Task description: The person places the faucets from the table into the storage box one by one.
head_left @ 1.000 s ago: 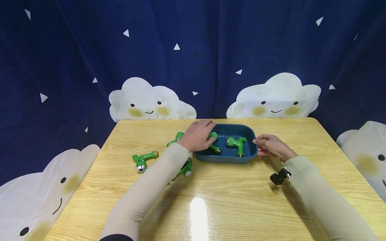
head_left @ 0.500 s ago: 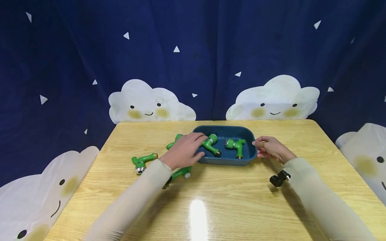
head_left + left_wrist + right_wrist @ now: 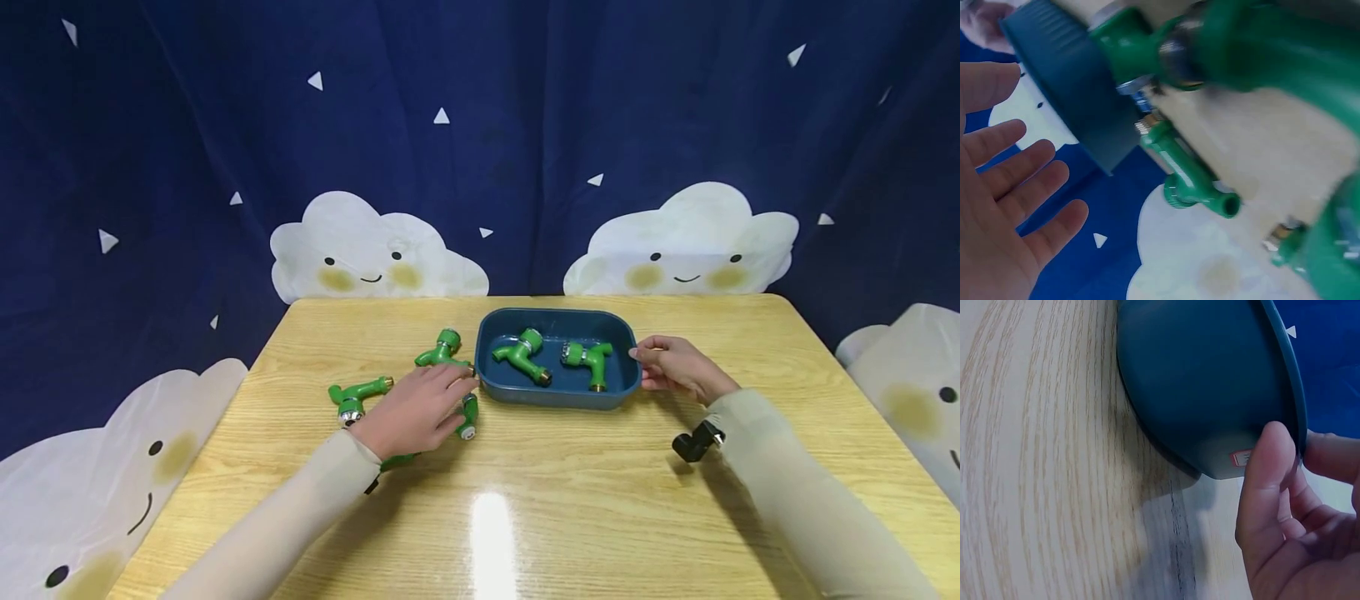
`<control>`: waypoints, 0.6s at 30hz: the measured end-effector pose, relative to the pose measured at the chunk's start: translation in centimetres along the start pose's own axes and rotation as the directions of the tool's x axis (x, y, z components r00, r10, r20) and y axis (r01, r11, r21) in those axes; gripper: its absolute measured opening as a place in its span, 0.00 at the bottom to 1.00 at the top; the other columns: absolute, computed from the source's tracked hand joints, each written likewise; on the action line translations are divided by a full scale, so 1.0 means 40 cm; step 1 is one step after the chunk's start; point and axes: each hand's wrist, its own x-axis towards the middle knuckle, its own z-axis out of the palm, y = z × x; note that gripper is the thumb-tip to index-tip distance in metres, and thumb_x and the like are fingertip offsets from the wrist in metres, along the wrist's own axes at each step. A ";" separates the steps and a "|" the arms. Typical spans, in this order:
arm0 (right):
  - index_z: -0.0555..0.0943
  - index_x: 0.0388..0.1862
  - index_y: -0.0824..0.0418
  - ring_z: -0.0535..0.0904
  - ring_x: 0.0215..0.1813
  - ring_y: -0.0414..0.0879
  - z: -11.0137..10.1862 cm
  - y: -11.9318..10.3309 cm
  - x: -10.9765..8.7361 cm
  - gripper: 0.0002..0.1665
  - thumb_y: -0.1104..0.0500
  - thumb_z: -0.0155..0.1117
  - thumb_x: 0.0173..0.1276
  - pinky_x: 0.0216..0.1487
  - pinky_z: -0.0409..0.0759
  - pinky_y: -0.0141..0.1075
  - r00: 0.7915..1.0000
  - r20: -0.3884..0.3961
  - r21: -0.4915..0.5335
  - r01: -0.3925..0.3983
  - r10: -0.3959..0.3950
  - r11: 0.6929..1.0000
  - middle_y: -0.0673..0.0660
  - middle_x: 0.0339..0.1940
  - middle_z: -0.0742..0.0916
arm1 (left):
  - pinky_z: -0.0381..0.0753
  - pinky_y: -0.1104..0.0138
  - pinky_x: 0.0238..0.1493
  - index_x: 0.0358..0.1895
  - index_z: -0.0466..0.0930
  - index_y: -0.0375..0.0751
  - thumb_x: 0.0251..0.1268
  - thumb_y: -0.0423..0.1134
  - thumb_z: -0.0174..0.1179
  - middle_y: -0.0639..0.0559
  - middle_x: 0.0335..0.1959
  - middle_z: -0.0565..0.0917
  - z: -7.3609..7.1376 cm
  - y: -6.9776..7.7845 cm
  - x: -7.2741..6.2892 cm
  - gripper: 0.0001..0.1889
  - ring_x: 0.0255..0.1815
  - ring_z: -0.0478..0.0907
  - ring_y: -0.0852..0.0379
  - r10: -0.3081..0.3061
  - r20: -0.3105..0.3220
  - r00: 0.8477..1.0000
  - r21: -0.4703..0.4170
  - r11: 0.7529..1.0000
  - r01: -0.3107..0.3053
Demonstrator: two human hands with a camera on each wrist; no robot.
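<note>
My left hand (image 3: 416, 408) hovers over green taps on the table, its fingers loosely extended with nothing in them; the left wrist view shows the open palm (image 3: 997, 206) beside a green tap (image 3: 1185, 165). With thumb and fingers, my right hand (image 3: 678, 367) pinches the right end of a dark blue plastic tub (image 3: 555, 398), at its rim in the right wrist view. Inside the tub lie two green taps, one on the left (image 3: 521, 357) and one on the right (image 3: 594, 360). My left hand partly hides the nearer table taps.
Left of the tub, several green taps lie on the wooden table (image 3: 585, 492): one at the back (image 3: 442, 348), one farther left (image 3: 362, 395), one near the tub's corner (image 3: 468, 417). A dark blue curtain (image 3: 517, 150) with white clouds hangs behind.
My left hand has let go of the left tap in the tub, drawn out, and moved left and nearer to the taps on the table. The right hand stays on the tub.
</note>
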 end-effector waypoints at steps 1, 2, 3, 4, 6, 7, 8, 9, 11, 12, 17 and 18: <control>0.70 0.52 0.65 0.79 0.28 0.35 0.000 0.000 0.000 0.15 0.54 0.53 0.78 0.36 0.85 0.29 1.000 -0.002 -0.002 -0.001 0.001 1.000 0.46 0.27 0.81 | 0.81 0.53 0.58 0.64 0.74 0.43 0.65 0.44 0.64 0.47 0.63 0.78 0.003 -0.001 -0.008 0.25 0.64 0.77 0.50 -0.003 0.014 1.000 0.000 1.000 0.003; 0.70 0.51 0.65 0.80 0.28 0.35 0.001 0.000 0.000 0.15 0.54 0.53 0.78 0.36 0.85 0.29 1.000 -0.003 -0.005 0.001 -0.001 1.000 0.46 0.27 0.81 | 0.81 0.53 0.58 0.63 0.74 0.43 0.65 0.44 0.64 0.47 0.63 0.78 0.007 -0.002 -0.015 0.24 0.64 0.77 0.50 -0.006 0.025 1.000 -0.005 1.000 0.007; 0.70 0.51 0.65 0.79 0.28 0.35 0.001 0.000 0.000 0.15 0.54 0.53 0.78 0.36 0.85 0.29 1.000 -0.003 -0.009 0.001 -0.001 1.000 0.46 0.27 0.80 | 0.81 0.52 0.57 0.63 0.75 0.43 0.65 0.43 0.64 0.47 0.63 0.78 0.011 -0.003 -0.021 0.24 0.64 0.77 0.50 -0.010 0.031 0.999 -0.014 1.000 0.011; 0.70 0.52 0.65 0.80 0.28 0.35 0.000 -0.001 -0.001 0.15 0.54 0.52 0.78 0.36 0.85 0.29 1.000 -0.003 -0.011 0.001 -0.001 1.000 0.46 0.27 0.80 | 0.81 0.51 0.57 0.63 0.75 0.44 0.64 0.43 0.64 0.47 0.64 0.78 0.016 -0.005 -0.024 0.24 0.64 0.77 0.49 -0.013 0.037 0.999 -0.020 1.000 0.013; 0.70 0.53 0.66 0.80 0.28 0.35 0.000 -0.002 -0.003 0.16 0.54 0.52 0.78 0.36 0.85 0.30 1.000 -0.003 -0.012 0.001 -0.001 1.000 0.46 0.27 0.81 | 0.81 0.51 0.56 0.63 0.74 0.44 0.64 0.42 0.64 0.47 0.64 0.78 0.026 -0.009 -0.030 0.24 0.64 0.77 0.49 -0.016 0.049 0.999 -0.026 1.000 0.017; 0.70 0.53 0.66 0.80 0.28 0.35 0.000 -0.002 -0.003 0.16 0.54 0.52 0.78 0.36 0.85 0.30 1.000 -0.001 -0.010 0.001 -0.001 1.000 0.46 0.27 0.81 | 0.81 0.51 0.56 0.63 0.74 0.44 0.64 0.42 0.64 0.47 0.63 0.78 0.031 -0.010 -0.032 0.24 0.63 0.77 0.49 -0.014 0.052 0.999 -0.030 0.999 0.015; 0.70 0.53 0.66 0.80 0.28 0.35 0.000 -0.001 -0.003 0.16 0.54 0.52 0.78 0.36 0.85 0.30 1.000 0.002 -0.004 0.002 -0.002 1.000 0.46 0.27 0.81 | 0.81 0.51 0.56 0.63 0.74 0.44 0.64 0.41 0.64 0.48 0.62 0.78 0.036 -0.012 -0.033 0.24 0.63 0.78 0.49 -0.011 0.055 0.998 -0.031 0.999 0.013; 0.70 0.53 0.66 0.80 0.28 0.35 0.001 -0.001 -0.002 0.16 0.54 0.52 0.78 0.36 0.85 0.30 1.000 0.004 0.001 0.002 -0.002 1.000 0.46 0.27 0.81 | 0.82 0.51 0.55 0.63 0.74 0.44 0.63 0.41 0.65 0.48 0.62 0.78 0.041 -0.013 -0.034 0.24 0.62 0.78 0.50 -0.008 0.058 0.998 -0.032 0.999 0.010; 0.70 0.52 0.65 0.80 0.27 0.35 0.002 0.000 -0.001 0.15 0.54 0.53 0.78 0.35 0.85 0.29 1.000 0.005 0.012 0.003 -0.003 1.000 0.46 0.26 0.81 | 0.82 0.52 0.54 0.63 0.75 0.44 0.63 0.41 0.65 0.49 0.61 0.79 0.049 -0.015 -0.035 0.24 0.61 0.78 0.51 -0.002 0.054 0.999 -0.035 0.999 0.004; 0.70 0.51 0.65 0.80 0.27 0.35 0.002 0.001 0.000 0.14 0.54 0.53 0.78 0.35 0.85 0.29 1.000 0.003 0.017 0.003 -0.003 1.000 0.46 0.26 0.81 | 0.82 0.52 0.54 0.63 0.75 0.44 0.62 0.41 0.65 0.50 0.60 0.79 0.053 -0.015 -0.035 0.25 0.61 0.78 0.51 0.001 0.053 0.999 -0.037 0.999 0.001; 0.70 0.51 0.65 0.80 0.27 0.35 0.002 0.002 0.002 0.14 0.55 0.53 0.78 0.34 0.85 0.29 1.000 -0.002 0.016 0.006 -0.006 1.000 0.47 0.26 0.81 | 0.83 0.53 0.52 0.62 0.75 0.44 0.61 0.41 0.66 0.50 0.59 0.79 0.068 -0.018 -0.033 0.25 0.60 0.79 0.52 0.007 0.062 0.998 -0.035 0.999 -0.004; 0.70 0.51 0.65 0.80 0.27 0.35 0.002 0.001 0.002 0.14 0.55 0.53 0.78 0.34 0.85 0.29 1.000 -0.002 0.016 0.006 -0.006 1.000 0.47 0.26 0.81 | 0.83 0.53 0.52 0.63 0.75 0.44 0.61 0.41 0.66 0.49 0.59 0.79 0.070 -0.018 -0.033 0.25 0.59 0.79 0.51 0.007 0.070 0.998 -0.034 0.999 -0.004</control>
